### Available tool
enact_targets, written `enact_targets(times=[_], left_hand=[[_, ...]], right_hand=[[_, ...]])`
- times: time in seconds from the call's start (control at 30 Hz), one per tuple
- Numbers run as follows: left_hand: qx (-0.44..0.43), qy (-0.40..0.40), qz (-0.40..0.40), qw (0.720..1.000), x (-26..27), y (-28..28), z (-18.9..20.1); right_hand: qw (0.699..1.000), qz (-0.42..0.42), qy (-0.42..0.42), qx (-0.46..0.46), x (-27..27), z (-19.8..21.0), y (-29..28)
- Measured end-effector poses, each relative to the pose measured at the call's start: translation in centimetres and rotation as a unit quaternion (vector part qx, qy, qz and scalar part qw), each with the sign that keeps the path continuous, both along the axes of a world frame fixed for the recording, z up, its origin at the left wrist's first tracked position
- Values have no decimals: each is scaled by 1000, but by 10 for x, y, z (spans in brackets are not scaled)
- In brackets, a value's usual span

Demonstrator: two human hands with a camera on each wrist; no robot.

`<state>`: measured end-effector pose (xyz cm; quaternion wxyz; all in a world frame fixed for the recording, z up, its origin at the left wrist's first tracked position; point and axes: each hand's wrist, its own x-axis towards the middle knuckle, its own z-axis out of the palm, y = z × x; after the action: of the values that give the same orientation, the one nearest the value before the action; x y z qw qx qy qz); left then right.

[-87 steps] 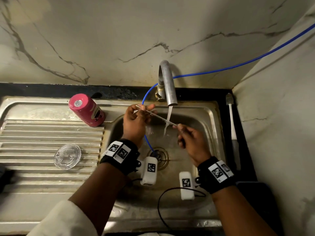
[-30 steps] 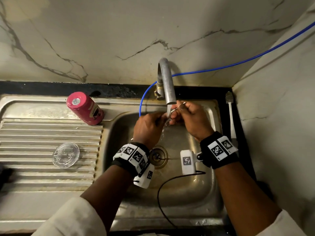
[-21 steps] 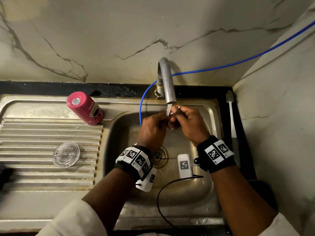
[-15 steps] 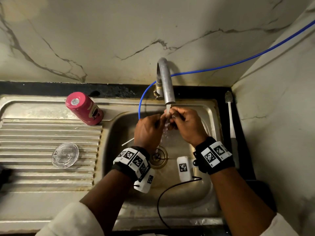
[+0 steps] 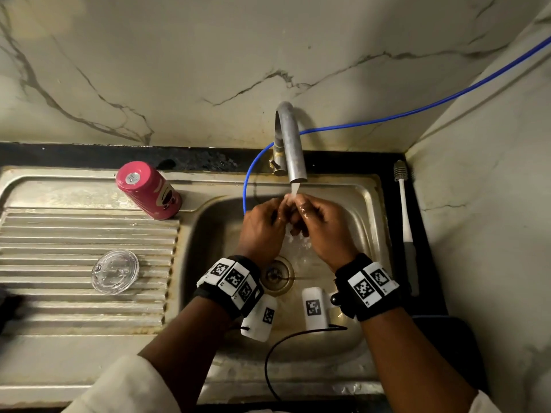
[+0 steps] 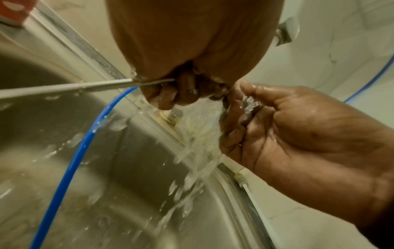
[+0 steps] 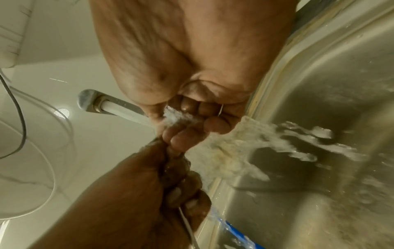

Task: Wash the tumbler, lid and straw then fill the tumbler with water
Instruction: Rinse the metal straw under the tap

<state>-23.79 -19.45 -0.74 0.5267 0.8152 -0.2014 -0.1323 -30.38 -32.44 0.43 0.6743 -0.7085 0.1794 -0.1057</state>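
Observation:
Both hands meet under the running tap (image 5: 293, 150) over the sink basin (image 5: 366, 222). My left hand (image 5: 268, 216) grips a thin metal straw (image 6: 64, 87), which sticks out of its fist to the left and also shows as the straw (image 7: 187, 227). The hands hide it in the head view. My right hand (image 5: 310, 213) has its fingers curled, and a thin wire loop (image 7: 221, 109) of a straw brush shows between them. Water splashes over both. The pink tumbler (image 5: 149, 190) stands upside down at the basin's back left. The clear lid (image 5: 115, 271) lies on the ribbed drainboard (image 5: 74, 234).
A blue hose (image 5: 247, 180) runs from the wall down into the basin beside my left hand. A white long-handled bottle brush (image 5: 405, 219) lies on the dark ledge right of the sink. The drain (image 5: 277, 275) is just nearer than my hands.
The hands, first apart with the straw stretched between them, have come together under the tap. The straw end seen left of my left hand is now hidden in the head view.

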Motion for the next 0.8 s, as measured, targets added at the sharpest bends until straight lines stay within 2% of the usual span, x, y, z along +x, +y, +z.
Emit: enact_targets(times=[0.17, 0.23, 0.4, 0.47, 0.53, 0.63, 0.8], left_hand=[[-17, 16, -10, 1000, -3, -3, -7], [-19, 20, -16, 999, -5, -3, -6], [-75, 85, 60, 992, -3, -8, 4], [-128, 146, 58, 979, -6, -11, 15], [-198, 223, 47, 953, -9, -16, 23], [-217, 267, 81, 935, -9, -19, 25], [-231, 336, 34, 912, -10, -15, 29]], right_hand=[[997, -55, 3, 52, -1, -5, -3], [997, -59, 5, 46, -2, -8, -3], [998, -64, 18, 15, -7, -15, 2], [997, -66, 34, 18, -10, -17, 5], [998, -44, 46, 4, -13, -17, 9], [999, 8, 30, -26, -14, -22, 15], [996, 9, 3, -83, -10, -28, 12]])
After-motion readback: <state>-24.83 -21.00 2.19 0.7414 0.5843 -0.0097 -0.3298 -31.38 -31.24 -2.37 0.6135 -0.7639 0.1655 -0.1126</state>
